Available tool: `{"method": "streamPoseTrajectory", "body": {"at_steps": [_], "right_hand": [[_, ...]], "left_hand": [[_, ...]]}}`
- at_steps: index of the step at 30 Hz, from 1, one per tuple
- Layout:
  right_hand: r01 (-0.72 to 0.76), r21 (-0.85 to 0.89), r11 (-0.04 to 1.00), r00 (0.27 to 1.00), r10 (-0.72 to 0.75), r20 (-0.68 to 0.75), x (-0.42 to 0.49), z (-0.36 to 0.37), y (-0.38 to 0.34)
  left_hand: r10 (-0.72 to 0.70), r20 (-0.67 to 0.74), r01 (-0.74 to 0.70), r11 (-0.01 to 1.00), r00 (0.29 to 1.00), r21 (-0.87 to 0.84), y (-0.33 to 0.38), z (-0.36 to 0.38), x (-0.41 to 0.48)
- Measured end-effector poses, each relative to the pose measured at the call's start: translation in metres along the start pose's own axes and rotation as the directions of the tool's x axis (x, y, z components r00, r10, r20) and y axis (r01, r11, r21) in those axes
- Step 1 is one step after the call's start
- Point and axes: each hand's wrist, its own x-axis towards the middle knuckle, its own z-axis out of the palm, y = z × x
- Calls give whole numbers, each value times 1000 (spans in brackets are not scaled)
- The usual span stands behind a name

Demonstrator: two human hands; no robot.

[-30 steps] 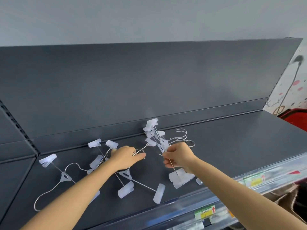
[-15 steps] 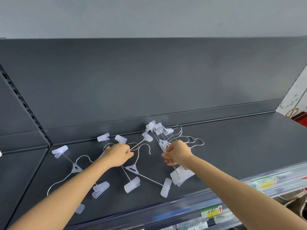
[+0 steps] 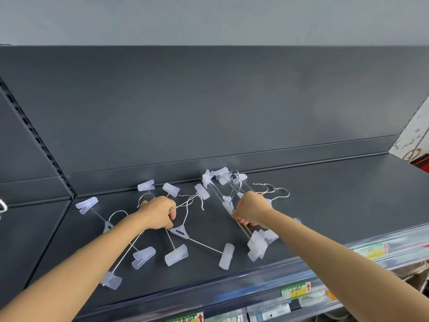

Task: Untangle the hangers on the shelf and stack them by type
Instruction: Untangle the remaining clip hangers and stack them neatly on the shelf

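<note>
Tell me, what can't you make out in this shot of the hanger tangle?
Head view only:
- How many rods of the hanger bundle the right hand grips: its own curled fingers hide them.
- Where the loose hangers cross under the left hand: covered by it.
- Print on the price label: too small, blurred.
- White object at the left edge: cut off.

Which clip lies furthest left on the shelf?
The clip out beyond the left hand, near the left end of the shelf; every other clip lies further right.
</note>
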Motion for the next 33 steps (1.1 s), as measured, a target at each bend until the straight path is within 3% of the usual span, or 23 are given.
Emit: {"method": "streamPoseTrajectory", "body": {"at_steps": [4,6,8,10,12,15,18,21,24,28,33], "right_hand": [[69,-255,964,994,-89,-66,4,-8,3],[83,-285,955,989,-113,-90,3,-6,1],[79,-268,960,976,-129,-175,-1,-4,-4],[103,-356,929,939,-209,-274,-7,-3,-14],[190,-395,899,919,-305,-251,-12,-1,-28],[346,-219,912,932,-361,-32,-13,9,-49],[318,-45,947,945,-313,92,-9,21,-58],[206,272,940,967,-238,91,-3,35,-57],[152,572,806,979,-204,28,2,37,-61],[199,666,719,971,-239,-33,5,33,-66],[185,659,729,968,-250,4,4,24,-64]], "left_hand": [[20,-59,-23,998,998,-52,4,1,0],[30,-89,-38,995,996,-87,5,1,-1],[52,-113,-69,985,992,-156,5,0,-3],[81,-162,-117,967,983,-226,3,0,-6],[78,-235,-138,958,969,-251,-1,-1,-8],[41,-297,-100,977,954,-186,-11,-3,-13],[74,-202,-73,997,977,12,-17,0,-17],[67,-181,-45,992,981,122,-16,2,-19],[66,-187,-44,992,980,119,-12,0,-19],[96,-156,-86,994,983,66,-9,-2,-23],[87,-210,-68,993,974,95,-9,-8,-31]]}}
